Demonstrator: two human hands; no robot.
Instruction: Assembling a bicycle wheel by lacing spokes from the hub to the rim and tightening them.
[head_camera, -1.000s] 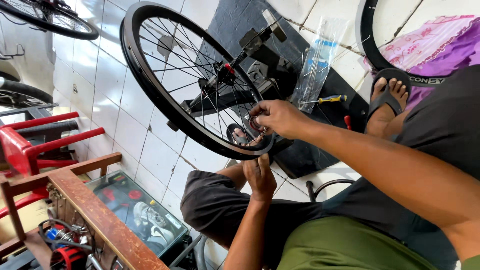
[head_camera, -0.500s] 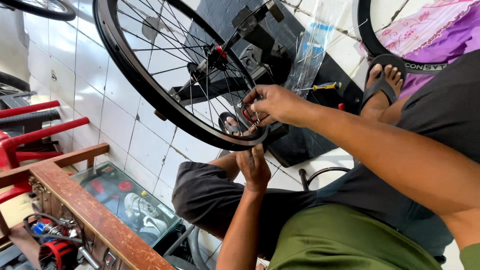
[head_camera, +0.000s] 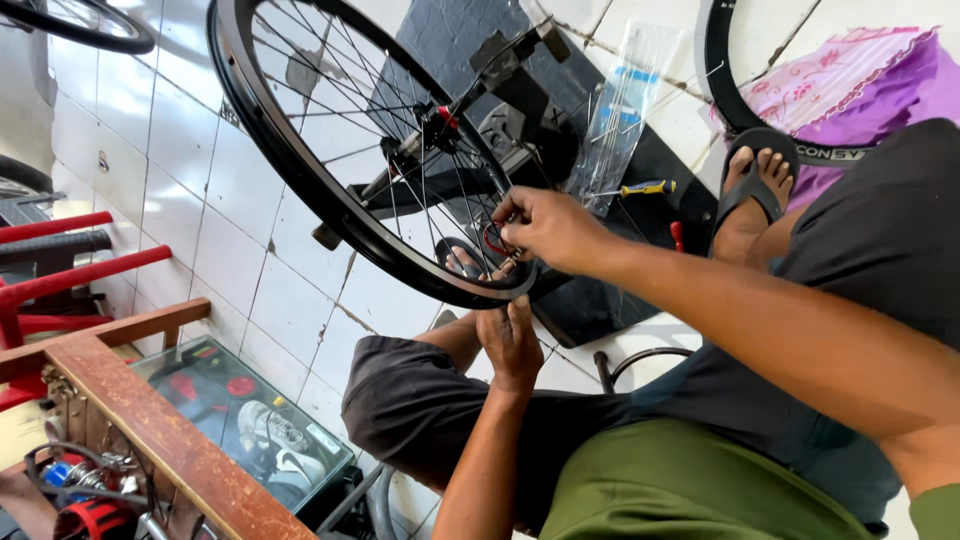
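Wheel (head_camera: 300, 150) sits before us as our right hand (head_camera: 550, 228) pinches a small red tool (head_camera: 497, 243) at its rim while our left hand (head_camera: 512, 345), fingers loosely curled, steadies the rim from below.

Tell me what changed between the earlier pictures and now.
The right hand slid slightly along the black wheel rim, still pinching a small red tool at the spokes. The left hand stayed under the rim. The view shifted a little; the yellow-handled screwdriver lies where it was.

White tiled floor (head_camera: 230, 250): dark mat (head_camera: 640, 170), screwdriver (head_camera: 640, 188) on it.
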